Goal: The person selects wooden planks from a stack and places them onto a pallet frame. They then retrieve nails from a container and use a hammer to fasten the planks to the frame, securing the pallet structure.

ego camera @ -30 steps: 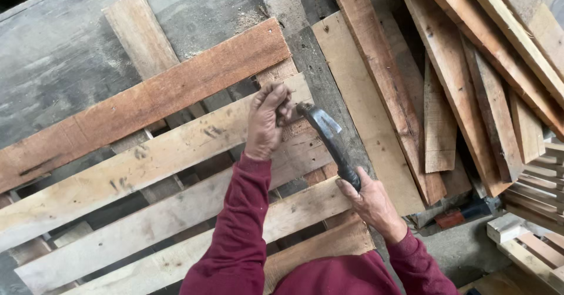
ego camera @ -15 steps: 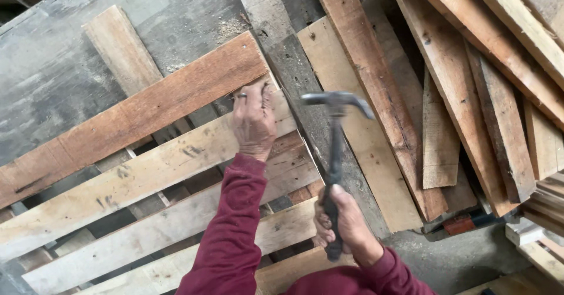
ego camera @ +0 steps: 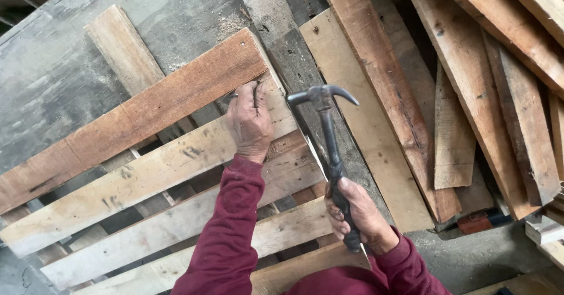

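A wooden pallet (ego camera: 147,177) of weathered slats lies in front of me on a grey floor. My left hand (ego camera: 251,120) rests on the pallet's right end, fingertips pinched at the gap between the reddish top slat (ego camera: 153,110) and the paler slat below; whatever it pinches is too small to make out. My right hand (ego camera: 355,213) grips the dark handle of a claw hammer (ego camera: 327,130), whose head is raised just right of my left hand. Both arms are in dark red sleeves.
Loose planks (ego camera: 458,95) are piled to the right, leaning across each other. A single board (ego camera: 123,48) lies under the pallet at the upper left. A small reddish object (ego camera: 477,221) lies on the floor at the foot of the planks.
The hammer has swung up from the slat by my left hand to a raised, near-upright position. My left hand has stayed at the slat's end.
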